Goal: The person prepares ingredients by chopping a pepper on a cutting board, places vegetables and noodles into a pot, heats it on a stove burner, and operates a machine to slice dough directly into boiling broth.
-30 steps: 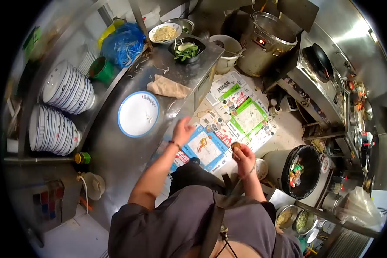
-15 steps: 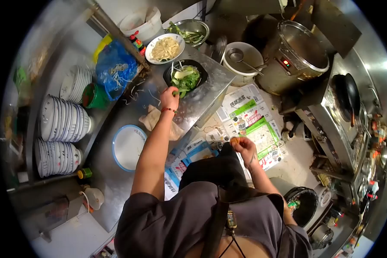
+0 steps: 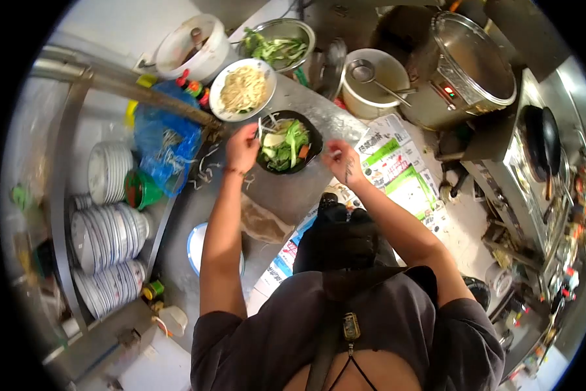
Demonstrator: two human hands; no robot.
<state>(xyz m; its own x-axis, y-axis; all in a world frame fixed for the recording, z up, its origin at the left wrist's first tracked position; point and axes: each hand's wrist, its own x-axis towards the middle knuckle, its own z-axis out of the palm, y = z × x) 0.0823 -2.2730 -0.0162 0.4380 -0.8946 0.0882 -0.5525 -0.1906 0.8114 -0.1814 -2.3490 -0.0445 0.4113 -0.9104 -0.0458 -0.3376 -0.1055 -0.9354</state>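
A black bowl (image 3: pixel 281 171) on the metal counter holds leafy greens (image 3: pixel 296 140), pale strands and an orange-brown piece (image 3: pixel 303 152). At its left rim is my left hand (image 3: pixel 242 150), fingers bent together beside a white strand; whether they grip it or the rim I cannot make out. My right hand (image 3: pixel 342 163) hovers just off the right rim, its fingers loosely bent and apart, with nothing visible in them. Behind the bowl stands a white bowl of noodle-like pale strips (image 3: pixel 244 88). A tan cloth (image 3: pixel 264 220) lies on the counter nearer to me.
Stacked bowls (image 3: pixel 107 238) fill the shelf at left, beside a blue plastic bag (image 3: pixel 169 143). A steel basin of greens (image 3: pixel 306 39) and a white tub (image 3: pixel 192 55) stand behind. To the right are a bucket with a ladle (image 3: pixel 361 70), a large steel pot (image 3: pixel 462 78) and flattened cardboard (image 3: pixel 400 156).
My right hand has risen from near my leg to the bowl's right side; the orange-brown piece it held now appears in the bowl. My left hand has shifted to the left rim.
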